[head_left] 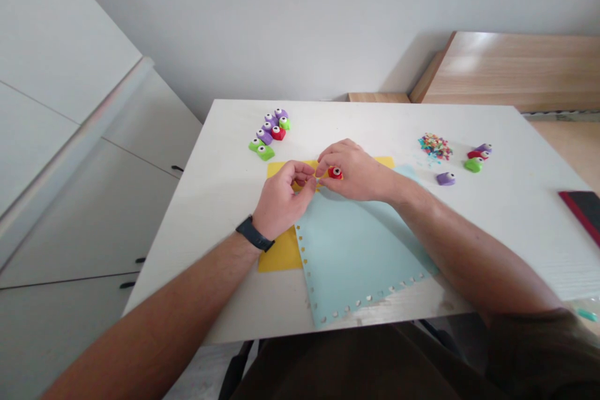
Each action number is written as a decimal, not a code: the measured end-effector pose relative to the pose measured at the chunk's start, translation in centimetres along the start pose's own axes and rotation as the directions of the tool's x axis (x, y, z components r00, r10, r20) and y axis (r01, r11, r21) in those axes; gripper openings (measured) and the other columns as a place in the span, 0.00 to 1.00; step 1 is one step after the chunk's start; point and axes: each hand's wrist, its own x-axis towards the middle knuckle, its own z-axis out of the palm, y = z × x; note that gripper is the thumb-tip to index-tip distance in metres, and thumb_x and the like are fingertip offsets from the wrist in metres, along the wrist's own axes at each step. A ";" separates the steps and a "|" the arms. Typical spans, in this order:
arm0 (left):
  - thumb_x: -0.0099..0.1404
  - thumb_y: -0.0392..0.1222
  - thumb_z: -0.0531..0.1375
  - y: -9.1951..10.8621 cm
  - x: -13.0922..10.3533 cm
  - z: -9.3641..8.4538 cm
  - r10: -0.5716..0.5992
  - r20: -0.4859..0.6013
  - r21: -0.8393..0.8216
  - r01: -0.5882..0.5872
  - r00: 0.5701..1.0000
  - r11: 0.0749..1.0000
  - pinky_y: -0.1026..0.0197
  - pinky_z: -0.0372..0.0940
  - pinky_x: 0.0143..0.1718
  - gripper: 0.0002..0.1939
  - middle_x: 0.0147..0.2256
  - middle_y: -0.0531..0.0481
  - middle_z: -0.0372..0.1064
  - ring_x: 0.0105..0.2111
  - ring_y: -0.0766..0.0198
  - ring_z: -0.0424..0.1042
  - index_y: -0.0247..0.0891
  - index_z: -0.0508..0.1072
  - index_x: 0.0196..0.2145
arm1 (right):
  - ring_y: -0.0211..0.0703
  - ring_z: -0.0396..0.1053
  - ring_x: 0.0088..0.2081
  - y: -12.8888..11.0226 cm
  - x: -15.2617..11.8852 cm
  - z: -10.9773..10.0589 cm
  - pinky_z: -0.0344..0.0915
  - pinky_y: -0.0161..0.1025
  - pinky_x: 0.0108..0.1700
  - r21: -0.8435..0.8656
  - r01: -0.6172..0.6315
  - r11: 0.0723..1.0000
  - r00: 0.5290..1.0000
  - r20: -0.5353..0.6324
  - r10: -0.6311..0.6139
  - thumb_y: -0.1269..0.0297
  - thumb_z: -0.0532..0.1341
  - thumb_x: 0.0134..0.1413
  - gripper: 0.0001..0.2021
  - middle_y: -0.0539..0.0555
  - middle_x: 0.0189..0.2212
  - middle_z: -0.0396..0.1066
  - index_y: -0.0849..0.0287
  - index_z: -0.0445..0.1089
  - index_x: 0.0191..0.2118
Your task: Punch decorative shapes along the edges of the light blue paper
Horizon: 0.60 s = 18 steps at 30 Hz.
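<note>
A light blue paper sheet (356,244) with small shapes punched along its left and lower edges lies over a yellow sheet (281,251). At the blue sheet's upper left corner, my left hand (287,194) is closed, thumb and fingers pinched on the paper's edge. My right hand (351,169) curls around a small red paper punch (335,172), its fingertips nearly meeting those of my left. Part of the punch shows between thumb and fingers; its underside and the pinched corner are hidden.
Purple, green and red punches (267,131) cluster at the back left. To the right lie a pile of colourful paper cutouts (435,145), a purple punch (445,179) and several more punches (474,164). A dark red-edged object (584,209) sits at the table's right edge.
</note>
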 end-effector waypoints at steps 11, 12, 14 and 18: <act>0.70 0.49 0.61 0.0 -0.1 0.0 -0.011 -0.004 0.032 0.011 1.000 0.999 0.59 0.70 0.36 0.12 0.40 0.48 0.79 0.39 0.60 0.78 0.41 0.71 0.46 | 0.49 0.73 0.46 1.1 -0.1 -3.4 0.62 0.49 0.58 -0.067 0.034 0.997 0.999 -0.033 -0.036 0.67 0.63 0.58 0.05 0.57 0.41 0.79 0.58 0.78 0.36; 0.70 0.49 0.61 0.1 -0.1 -0.1 -0.006 -0.004 0.050 0.006 1.000 0.999 0.59 0.70 0.36 0.12 0.40 0.48 0.79 0.40 0.60 0.78 0.42 0.71 0.46 | 0.50 0.73 0.46 1.8 -0.4 -4.7 0.62 0.49 0.58 -0.106 0.013 0.994 1.000 -0.025 -0.016 0.65 0.63 0.59 0.06 0.56 0.42 0.79 0.58 0.78 0.36; 0.70 0.49 0.61 0.2 -0.1 -0.1 0.005 0.000 0.085 -0.005 1.000 0.996 0.59 0.70 0.38 0.11 0.41 0.48 0.79 0.41 0.59 0.78 0.42 0.72 0.46 | 0.53 0.73 0.48 3.8 -1.2 -7.5 0.63 0.50 0.56 -0.221 -0.106 0.969 0.994 -0.024 0.103 0.63 0.63 0.59 0.07 0.57 0.42 0.79 0.57 0.79 0.37; 0.69 0.49 0.60 0.2 0.0 -0.2 0.016 -0.008 0.137 -0.015 1.000 0.990 0.58 0.70 0.40 0.12 0.41 0.48 0.80 0.41 0.59 0.78 0.42 0.73 0.46 | 0.52 0.75 0.41 8.4 -3.6 -12.2 0.67 0.47 0.47 -0.435 -0.488 0.756 0.851 -0.045 0.524 0.61 0.63 0.59 0.09 0.58 0.37 0.80 0.55 0.82 0.40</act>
